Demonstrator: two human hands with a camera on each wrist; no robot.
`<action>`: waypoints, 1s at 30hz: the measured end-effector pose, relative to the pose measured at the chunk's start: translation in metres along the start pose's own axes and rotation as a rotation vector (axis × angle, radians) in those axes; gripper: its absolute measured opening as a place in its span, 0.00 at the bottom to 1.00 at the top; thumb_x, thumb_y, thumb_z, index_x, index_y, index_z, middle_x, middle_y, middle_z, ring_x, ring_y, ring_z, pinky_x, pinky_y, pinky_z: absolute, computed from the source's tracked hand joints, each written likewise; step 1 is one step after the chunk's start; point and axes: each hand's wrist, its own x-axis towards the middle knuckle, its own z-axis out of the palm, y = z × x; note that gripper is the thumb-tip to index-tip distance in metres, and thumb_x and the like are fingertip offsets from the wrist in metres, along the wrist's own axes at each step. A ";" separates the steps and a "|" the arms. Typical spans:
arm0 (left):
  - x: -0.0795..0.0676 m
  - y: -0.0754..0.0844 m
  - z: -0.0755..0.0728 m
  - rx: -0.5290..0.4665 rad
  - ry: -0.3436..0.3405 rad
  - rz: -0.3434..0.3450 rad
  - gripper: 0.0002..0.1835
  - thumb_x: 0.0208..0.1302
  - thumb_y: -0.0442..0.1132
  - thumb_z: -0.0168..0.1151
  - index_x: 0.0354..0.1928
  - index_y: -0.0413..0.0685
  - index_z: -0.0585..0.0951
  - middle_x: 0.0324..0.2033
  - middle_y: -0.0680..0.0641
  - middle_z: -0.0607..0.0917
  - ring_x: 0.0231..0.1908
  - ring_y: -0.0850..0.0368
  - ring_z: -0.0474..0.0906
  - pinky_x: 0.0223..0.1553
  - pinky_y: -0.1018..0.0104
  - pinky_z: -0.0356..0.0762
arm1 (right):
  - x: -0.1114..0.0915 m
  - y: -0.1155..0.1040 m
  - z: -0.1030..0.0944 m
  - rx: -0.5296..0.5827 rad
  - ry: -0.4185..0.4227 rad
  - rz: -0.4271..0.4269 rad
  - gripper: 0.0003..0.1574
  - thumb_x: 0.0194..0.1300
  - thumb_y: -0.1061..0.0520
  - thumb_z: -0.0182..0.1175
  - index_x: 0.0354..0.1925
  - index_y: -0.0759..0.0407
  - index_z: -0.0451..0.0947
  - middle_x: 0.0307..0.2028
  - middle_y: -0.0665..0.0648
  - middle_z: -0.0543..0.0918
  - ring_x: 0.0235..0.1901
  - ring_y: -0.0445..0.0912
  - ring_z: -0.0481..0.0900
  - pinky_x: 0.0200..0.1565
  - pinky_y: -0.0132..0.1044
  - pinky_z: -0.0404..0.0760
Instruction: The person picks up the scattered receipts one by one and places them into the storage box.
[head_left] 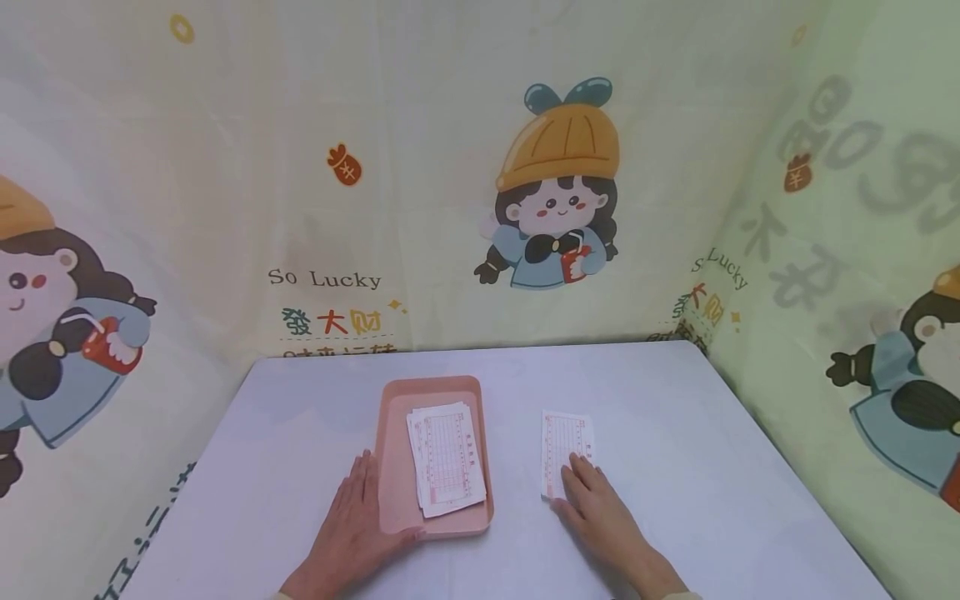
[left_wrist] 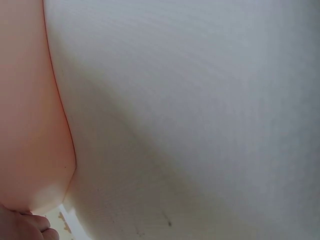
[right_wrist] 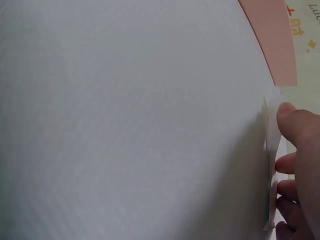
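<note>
A pink tray [head_left: 397, 467] lies left of the middle of the table, holding a pile of white slips [head_left: 448, 458] printed in red. Against the tray's left side rests my left hand [head_left: 352, 517], its fingers extended along the wall and its thumb at the near rim. The left wrist view shows the tray's side [left_wrist: 30, 115] close up, with part of the hand at the bottom corner. To the right of the tray, my right hand [head_left: 603, 517] touches more printed slips [head_left: 562, 442] on the table. Its thumb and fingertips rest on their top, covering the near right part.
A white table [head_left: 300, 417] spreads out around the tray and slips. Behind it and at both sides hang cloth walls [head_left: 435, 167] with cartoon prints. A strip of bare tabletop [head_left: 517, 467] separates the tray from the loose slips.
</note>
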 end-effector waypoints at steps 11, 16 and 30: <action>-0.001 0.000 0.000 -0.003 0.005 -0.004 0.70 0.46 0.79 0.61 0.75 0.30 0.52 0.74 0.31 0.57 0.74 0.35 0.54 0.70 0.38 0.59 | 0.001 -0.002 0.000 -0.041 0.008 -0.003 0.28 0.68 0.58 0.59 0.65 0.64 0.73 0.68 0.62 0.71 0.70 0.57 0.68 0.70 0.53 0.65; -0.001 0.000 0.000 0.000 -0.004 -0.004 0.70 0.46 0.79 0.61 0.75 0.30 0.51 0.74 0.31 0.56 0.74 0.35 0.54 0.70 0.38 0.59 | 0.003 -0.004 0.000 -0.073 0.097 -0.050 0.28 0.65 0.63 0.59 0.63 0.67 0.74 0.63 0.67 0.76 0.65 0.60 0.74 0.65 0.54 0.72; 0.000 0.001 -0.001 0.009 0.001 -0.002 0.70 0.46 0.80 0.61 0.75 0.30 0.52 0.74 0.31 0.57 0.74 0.36 0.55 0.70 0.38 0.61 | 0.009 -0.010 -0.005 -0.221 0.159 -0.088 0.28 0.58 0.67 0.67 0.58 0.68 0.77 0.54 0.67 0.82 0.54 0.58 0.83 0.53 0.47 0.83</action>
